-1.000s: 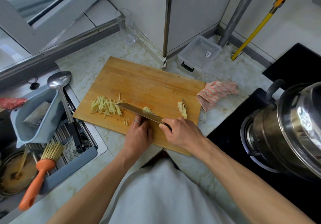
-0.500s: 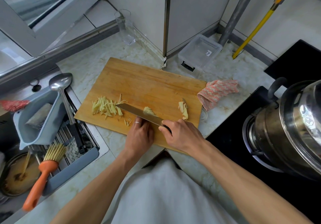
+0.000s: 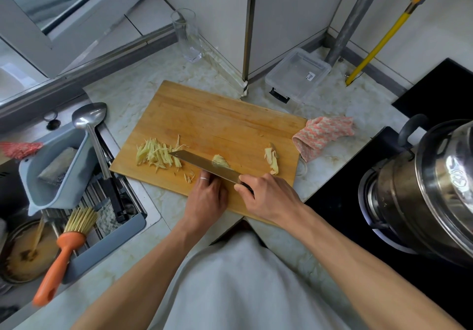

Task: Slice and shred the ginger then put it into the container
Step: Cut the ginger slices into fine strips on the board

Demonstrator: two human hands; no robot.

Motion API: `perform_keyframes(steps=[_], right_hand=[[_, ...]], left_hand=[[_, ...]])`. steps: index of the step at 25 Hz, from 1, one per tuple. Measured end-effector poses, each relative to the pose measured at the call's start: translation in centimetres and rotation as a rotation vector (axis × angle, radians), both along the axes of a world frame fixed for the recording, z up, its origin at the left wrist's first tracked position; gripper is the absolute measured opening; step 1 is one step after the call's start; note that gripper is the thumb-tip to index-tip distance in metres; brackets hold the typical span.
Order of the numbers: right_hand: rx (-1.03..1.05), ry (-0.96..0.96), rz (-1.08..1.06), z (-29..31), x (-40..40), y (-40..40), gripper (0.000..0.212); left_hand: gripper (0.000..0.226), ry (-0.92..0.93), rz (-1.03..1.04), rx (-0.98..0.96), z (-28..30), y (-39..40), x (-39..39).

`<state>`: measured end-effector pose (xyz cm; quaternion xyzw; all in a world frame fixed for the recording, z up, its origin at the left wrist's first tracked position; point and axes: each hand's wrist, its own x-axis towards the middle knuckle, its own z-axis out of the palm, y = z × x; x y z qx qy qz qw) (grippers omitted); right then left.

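Observation:
A wooden cutting board (image 3: 217, 119) lies on the marble counter. A pile of ginger shreds (image 3: 156, 154) sits on its left part. A small stack of ginger slices (image 3: 220, 162) lies just behind the knife blade (image 3: 202, 164). Another ginger piece (image 3: 271, 161) rests near the board's right edge. My right hand (image 3: 266, 196) grips the knife handle, blade pointing left. My left hand (image 3: 208, 197) is on the board beside the blade, fingers curled at the slices; whether it touches them is hidden. The clear plastic container (image 3: 298, 72) stands behind the board by the wall.
A pink cloth (image 3: 323, 133) lies right of the board. A steel pot (image 3: 430, 189) sits on the black stove at the right. At the left, a sink holds a grey basin (image 3: 55, 176), ladle (image 3: 89, 119) and orange brush (image 3: 64, 250). A glass (image 3: 188, 37) stands at the back.
Hands and knife stay in almost the same place; the blade shifts only slightly at the ginger slices. The camera view has drifted a little.

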<state>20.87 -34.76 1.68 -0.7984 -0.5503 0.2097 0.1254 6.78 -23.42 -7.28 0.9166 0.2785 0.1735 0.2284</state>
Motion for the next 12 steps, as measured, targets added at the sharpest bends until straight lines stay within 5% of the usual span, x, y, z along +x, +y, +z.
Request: perform_keyframes(steps=[12], right_hand=[[-0.023,0.004,0.015,0.43,0.26,0.28,0.039]], left_hand=[[0.035,0.003,0.010,-0.004,0.08,-0.04,0.05]])
